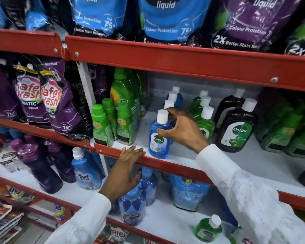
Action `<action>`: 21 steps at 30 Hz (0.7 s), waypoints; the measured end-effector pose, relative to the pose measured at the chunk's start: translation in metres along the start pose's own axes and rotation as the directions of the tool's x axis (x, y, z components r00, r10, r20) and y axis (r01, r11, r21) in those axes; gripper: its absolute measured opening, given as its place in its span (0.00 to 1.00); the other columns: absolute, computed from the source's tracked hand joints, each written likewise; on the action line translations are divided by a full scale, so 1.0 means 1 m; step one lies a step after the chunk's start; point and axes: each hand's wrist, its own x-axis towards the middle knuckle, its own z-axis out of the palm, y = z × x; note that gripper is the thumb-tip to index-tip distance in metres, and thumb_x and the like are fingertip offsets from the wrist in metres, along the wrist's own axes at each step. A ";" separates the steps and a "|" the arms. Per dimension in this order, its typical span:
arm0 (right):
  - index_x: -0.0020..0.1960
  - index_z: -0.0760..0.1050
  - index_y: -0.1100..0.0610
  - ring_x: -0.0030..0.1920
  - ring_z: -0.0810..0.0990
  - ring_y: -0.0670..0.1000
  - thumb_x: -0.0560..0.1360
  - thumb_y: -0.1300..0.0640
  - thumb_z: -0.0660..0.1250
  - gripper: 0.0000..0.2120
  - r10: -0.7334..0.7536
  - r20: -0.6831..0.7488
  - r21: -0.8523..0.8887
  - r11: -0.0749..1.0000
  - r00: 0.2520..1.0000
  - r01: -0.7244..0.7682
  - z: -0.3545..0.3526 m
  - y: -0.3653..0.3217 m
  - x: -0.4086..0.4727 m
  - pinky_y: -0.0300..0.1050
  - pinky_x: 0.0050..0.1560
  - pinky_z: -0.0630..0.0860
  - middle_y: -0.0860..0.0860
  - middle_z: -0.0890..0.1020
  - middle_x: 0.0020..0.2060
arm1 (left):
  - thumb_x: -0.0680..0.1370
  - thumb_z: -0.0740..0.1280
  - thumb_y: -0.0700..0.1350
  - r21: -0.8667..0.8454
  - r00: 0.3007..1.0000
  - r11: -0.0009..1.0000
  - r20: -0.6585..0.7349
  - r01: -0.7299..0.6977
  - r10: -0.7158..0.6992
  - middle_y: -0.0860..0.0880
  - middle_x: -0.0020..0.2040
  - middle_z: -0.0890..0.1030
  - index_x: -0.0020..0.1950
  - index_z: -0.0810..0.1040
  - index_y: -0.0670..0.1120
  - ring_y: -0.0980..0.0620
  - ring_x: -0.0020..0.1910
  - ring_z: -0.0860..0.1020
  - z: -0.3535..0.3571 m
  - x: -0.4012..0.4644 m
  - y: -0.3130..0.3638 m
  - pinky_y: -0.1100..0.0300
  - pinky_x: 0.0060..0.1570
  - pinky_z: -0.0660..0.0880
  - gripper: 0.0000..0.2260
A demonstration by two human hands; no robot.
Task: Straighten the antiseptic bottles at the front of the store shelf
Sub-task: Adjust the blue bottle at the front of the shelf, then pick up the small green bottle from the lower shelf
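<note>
A blue Dettol antiseptic bottle (158, 138) with a white cap stands at the front of the middle shelf (174, 166), leaning slightly. My right hand (183, 129) grips it around the shoulder, thumb on the front. More blue bottles (173, 97) line up behind it. To the right stand a row of green Dettol bottles (205, 120) and brown Dettol bottles (236, 131). My left hand (125, 171) is open, fingers spread, resting against the red shelf edge just left of the blue bottle.
Green-capped bottles (102, 125) stand left of the blue one. Purple detergent pouches (48, 103) hang further left. The shelf below holds blue refill bottles (132, 205) and one green Dettol bottle (208, 229). Green pouches (285, 127) fill the far right.
</note>
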 end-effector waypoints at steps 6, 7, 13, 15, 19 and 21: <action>0.69 0.74 0.48 0.57 0.81 0.44 0.66 0.49 0.80 0.33 0.008 -0.025 0.038 0.999 1.000 -0.007 -0.012 0.015 -0.020 0.43 0.59 0.79 0.44 0.83 0.62 | 0.74 0.66 0.47 0.268 0.997 0.963 -0.075 -0.007 0.028 0.49 0.69 0.74 0.73 0.67 0.49 0.47 0.73 0.67 0.024 -0.003 0.036 0.45 0.78 0.52 0.26; 0.69 0.74 0.48 0.59 0.81 0.44 0.66 0.50 0.81 0.33 -0.002 -0.068 0.062 0.998 0.998 0.007 -0.016 0.019 -0.031 0.41 0.61 0.78 0.44 0.82 0.63 | 0.74 0.65 0.47 0.279 0.995 0.959 -0.070 -0.042 0.064 0.48 0.68 0.75 0.72 0.67 0.49 0.47 0.71 0.68 0.031 -0.002 0.043 0.45 0.77 0.54 0.26; 0.56 0.83 0.54 0.47 0.84 0.45 0.69 0.63 0.79 0.17 -0.125 -0.182 0.121 0.981 0.975 0.149 -0.046 0.063 -0.133 0.35 0.51 0.80 0.48 0.86 0.50 | 0.73 0.69 0.44 0.220 0.973 0.953 -0.047 -0.209 0.224 0.45 0.65 0.78 0.71 0.70 0.45 0.45 0.68 0.74 0.064 0.010 0.074 0.45 0.76 0.59 0.27; 0.54 0.85 0.53 0.45 0.85 0.46 0.70 0.61 0.79 0.13 -0.061 -0.054 0.128 0.989 0.997 0.067 -0.047 0.093 -0.164 0.37 0.48 0.82 0.47 0.87 0.47 | 0.72 0.70 0.43 0.200 0.972 0.961 -0.098 -0.189 0.212 0.44 0.63 0.80 0.70 0.72 0.44 0.44 0.65 0.76 0.071 0.013 0.081 0.43 0.75 0.61 0.25; 0.57 0.83 0.49 0.52 0.84 0.45 0.69 0.57 0.77 0.17 0.119 0.241 -0.046 0.993 0.963 -0.111 -0.026 0.149 -0.197 0.31 0.53 0.76 0.46 0.87 0.53 | 0.73 0.69 0.42 0.162 0.969 0.978 -0.185 -0.131 0.161 0.43 0.61 0.81 0.66 0.76 0.43 0.42 0.63 0.78 0.077 0.015 0.086 0.40 0.74 0.63 0.21; 0.64 0.79 0.46 0.59 0.82 0.48 0.69 0.51 0.77 0.24 0.220 0.357 -0.194 0.968 0.908 -0.159 -0.009 0.172 -0.206 0.36 0.56 0.76 0.47 0.84 0.60 | 0.74 0.68 0.42 0.145 0.971 0.982 -0.189 -0.119 0.146 0.43 0.61 0.81 0.67 0.76 0.43 0.42 0.64 0.77 0.077 0.015 0.085 0.41 0.75 0.62 0.20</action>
